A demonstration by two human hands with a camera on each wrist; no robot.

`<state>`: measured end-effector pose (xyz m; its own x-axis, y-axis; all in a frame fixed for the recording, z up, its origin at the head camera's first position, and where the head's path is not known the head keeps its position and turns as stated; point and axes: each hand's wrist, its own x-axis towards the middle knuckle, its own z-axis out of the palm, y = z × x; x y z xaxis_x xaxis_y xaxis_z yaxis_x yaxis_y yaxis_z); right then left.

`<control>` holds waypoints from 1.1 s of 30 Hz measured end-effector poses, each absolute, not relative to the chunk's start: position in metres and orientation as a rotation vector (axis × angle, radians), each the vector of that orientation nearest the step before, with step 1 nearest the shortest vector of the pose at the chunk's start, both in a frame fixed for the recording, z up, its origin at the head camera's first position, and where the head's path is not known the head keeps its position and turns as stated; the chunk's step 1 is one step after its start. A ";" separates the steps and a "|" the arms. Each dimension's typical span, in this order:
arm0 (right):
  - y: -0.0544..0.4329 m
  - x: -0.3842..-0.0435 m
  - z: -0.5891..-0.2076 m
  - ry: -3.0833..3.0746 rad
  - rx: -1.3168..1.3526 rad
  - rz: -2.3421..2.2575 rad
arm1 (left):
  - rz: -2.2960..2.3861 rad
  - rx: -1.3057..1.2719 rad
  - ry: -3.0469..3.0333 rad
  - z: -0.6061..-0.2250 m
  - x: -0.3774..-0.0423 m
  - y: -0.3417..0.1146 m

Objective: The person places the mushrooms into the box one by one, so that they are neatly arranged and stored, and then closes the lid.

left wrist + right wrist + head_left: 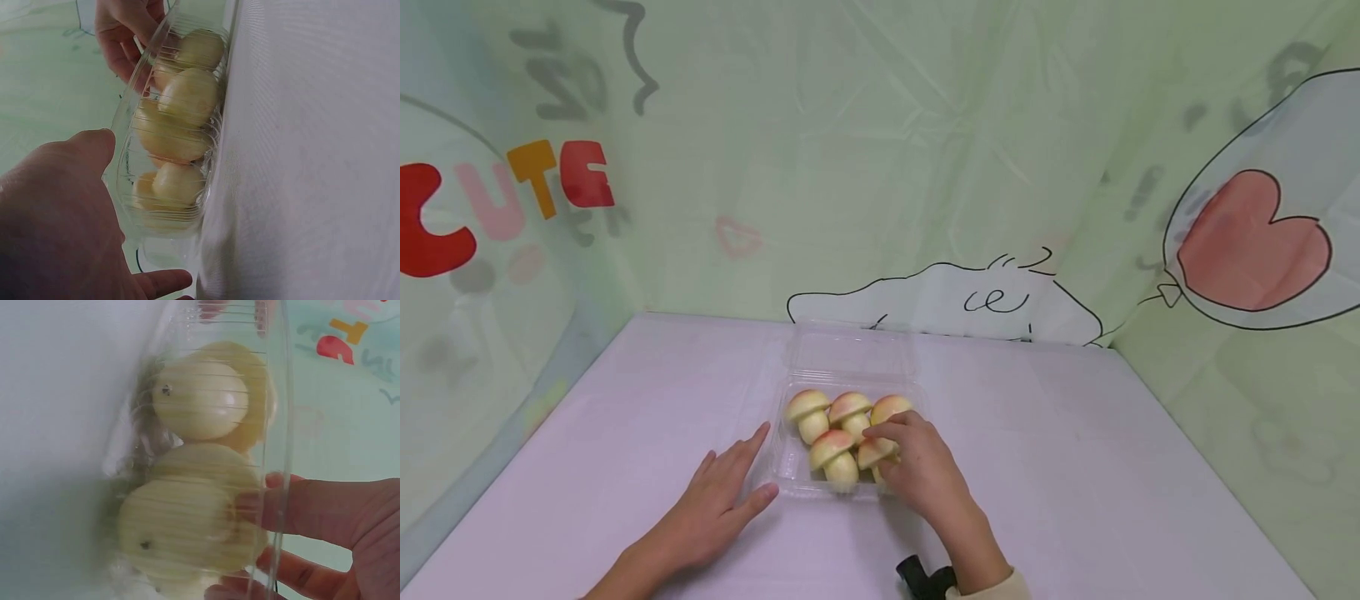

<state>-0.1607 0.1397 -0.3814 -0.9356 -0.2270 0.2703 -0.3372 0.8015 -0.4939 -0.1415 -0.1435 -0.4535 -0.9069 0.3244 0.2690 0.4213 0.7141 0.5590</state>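
Observation:
A clear plastic box holds several mushroom-shaped pieces, with cream stems and pink-yellow caps. My right hand reaches in over the right side and grips the front-right mushroom. In the right wrist view, its thumb and fingers are around that mushroom, seen through the ribbed wall. Another mushroom sits front left; three lie in the back row, the right one partly covered by my hand. My left hand is spread at the box's left side, thumb near the rim.
The box's transparent lid lies folded back toward the rear wall. A pale cloth covers the table. Printed green sheets enclose the back and sides. Below my right wrist shows a black device.

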 end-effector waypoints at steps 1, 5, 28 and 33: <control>0.140 -0.161 -0.380 -2.788 0.440 0.819 | -0.959 -0.605 -2.766 -0.454 -0.142 -0.144; 0.144 -0.162 -0.376 -2.773 0.418 0.837 | -0.965 -0.607 -2.761 -0.454 -0.142 -0.144; 0.196 -0.205 -0.389 -2.733 0.158 1.073 | -0.986 -0.599 -2.769 -0.455 -0.142 -0.146; 0.207 -0.215 -0.389 -2.795 0.223 0.957 | -1.000 -0.594 -2.787 -0.456 -0.143 -0.146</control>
<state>-0.2151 0.2065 -0.3894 -0.9728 -0.0837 0.2159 -0.1984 0.7819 -0.5910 -0.1431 -0.1458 -0.4561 -0.9154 0.3214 0.2422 0.4021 0.7044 0.5849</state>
